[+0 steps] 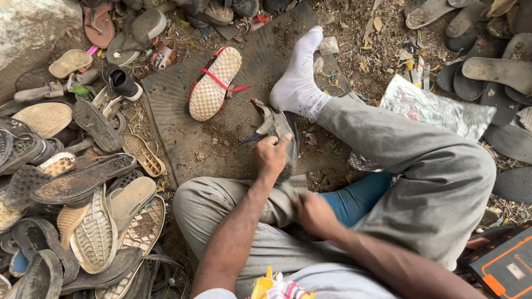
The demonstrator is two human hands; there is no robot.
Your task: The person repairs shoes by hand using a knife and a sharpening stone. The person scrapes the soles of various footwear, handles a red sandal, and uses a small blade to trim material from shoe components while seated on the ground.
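Rubber mat (183, 111) | worn shoe (275, 128) lengthwise, toe away | left hand (270, 156) clamps it | right hand (313, 213) unclear

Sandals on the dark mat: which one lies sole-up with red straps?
The pale waffle-soled sandal beside the white-socked foot; it alone lies on the mat, the rest heaped at its left.

A worn grey shoe piece (275, 126) (dirty, curled) stands tilted on the dark mat.

Two hands are working here: the left hand (270, 155) and the right hand (312, 213). One white sock (296, 83) and one blue sock (357, 198) are showing. One red-strapped sandal (214, 83) is lying on one dark rubber mat (183, 116). One orange-black device (501, 266) is sitting nearby. Loose soles are too many for counting.
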